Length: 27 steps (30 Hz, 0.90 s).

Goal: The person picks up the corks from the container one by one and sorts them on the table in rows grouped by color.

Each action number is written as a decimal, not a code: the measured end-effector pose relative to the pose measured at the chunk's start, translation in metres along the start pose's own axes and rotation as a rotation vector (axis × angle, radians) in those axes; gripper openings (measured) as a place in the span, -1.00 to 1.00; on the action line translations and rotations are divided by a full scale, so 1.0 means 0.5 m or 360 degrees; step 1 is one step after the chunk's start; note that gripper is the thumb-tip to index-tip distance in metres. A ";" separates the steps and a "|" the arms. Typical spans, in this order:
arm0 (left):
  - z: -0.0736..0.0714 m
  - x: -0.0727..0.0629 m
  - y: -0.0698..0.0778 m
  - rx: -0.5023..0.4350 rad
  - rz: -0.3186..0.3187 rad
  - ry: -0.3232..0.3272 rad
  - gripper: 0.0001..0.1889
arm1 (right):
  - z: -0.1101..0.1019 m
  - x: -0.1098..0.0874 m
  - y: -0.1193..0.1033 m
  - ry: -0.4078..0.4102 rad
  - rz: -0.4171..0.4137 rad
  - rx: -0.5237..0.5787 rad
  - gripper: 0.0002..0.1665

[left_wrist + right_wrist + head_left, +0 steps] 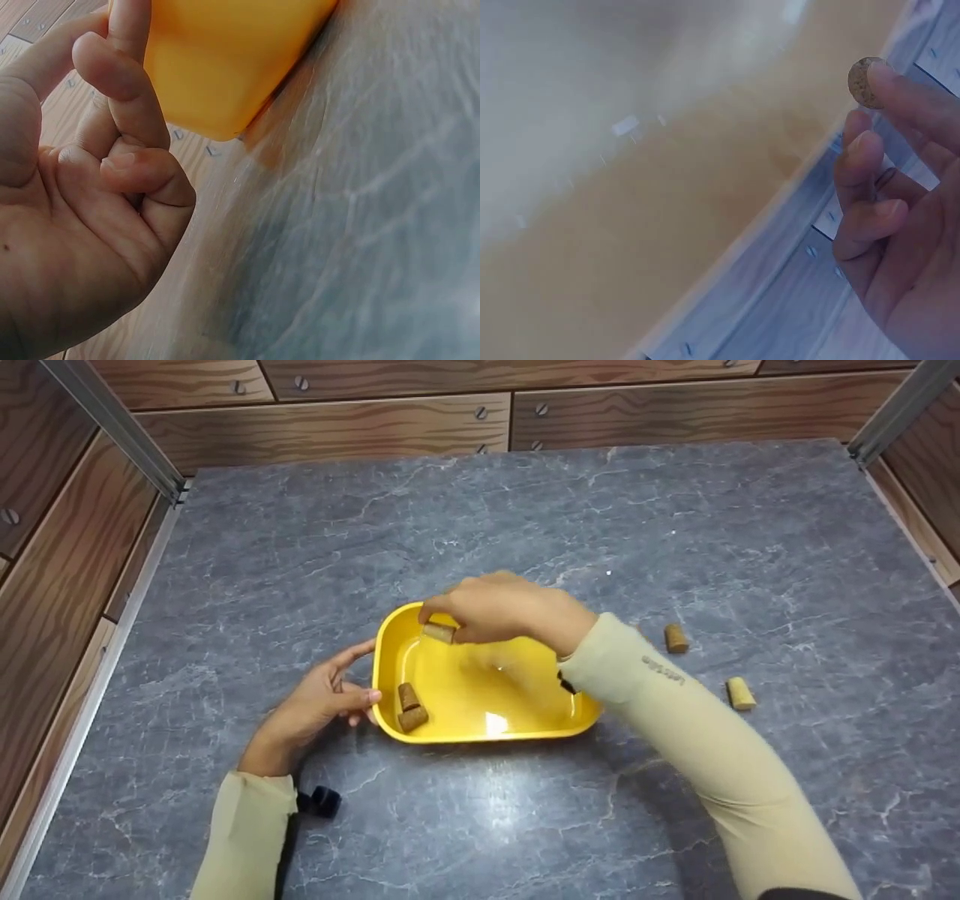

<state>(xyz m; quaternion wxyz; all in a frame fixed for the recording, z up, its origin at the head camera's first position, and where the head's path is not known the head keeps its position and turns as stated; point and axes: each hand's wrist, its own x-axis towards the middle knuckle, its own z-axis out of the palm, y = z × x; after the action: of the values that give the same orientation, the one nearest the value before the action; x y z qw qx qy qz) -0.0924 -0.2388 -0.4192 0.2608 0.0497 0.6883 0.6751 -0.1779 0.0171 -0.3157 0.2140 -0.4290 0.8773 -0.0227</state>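
Sleeves (251, 832) nearest. Left hand (319, 695) grips tray (450, 697) by its edge; firm bracing advised. Just right of it, inside, two brown corks (412, 719) touch. Right hand (510, 610) pinches tan cork (439, 632), round end speckled, over tray; low, gentle release seems best. Right of that hand, dark cork (676, 638) and yellowish cork (741, 694) lie on tabletop (525, 525).

Pale yellow-green sleeves (709, 746), dark lettering (663, 670) on one, black wrist devices (325, 802)
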 end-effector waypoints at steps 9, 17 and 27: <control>-0.001 0.001 0.000 0.0015 0.0006 -0.0005 -0.16 | -0.039 -0.072 0.027 0.0175 -0.0009 0.0072 -0.50; -0.001 0.000 0.000 0.0015 -0.0002 0.0000 -0.15 | -0.049 -0.141 0.064 0.0300 0.0069 0.0165 -0.50; -0.001 0.000 -0.001 0.0014 -0.0002 0.0010 -0.16 | -0.040 -0.243 0.138 0.0436 0.0193 0.0269 -0.50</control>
<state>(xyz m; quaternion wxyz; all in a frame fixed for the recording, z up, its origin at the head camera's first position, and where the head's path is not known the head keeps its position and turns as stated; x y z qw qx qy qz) -0.0924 -0.2394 -0.4196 0.2589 0.0481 0.6922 0.6719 -0.1713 0.1507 -0.2699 0.1287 -0.3486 0.9175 -0.1418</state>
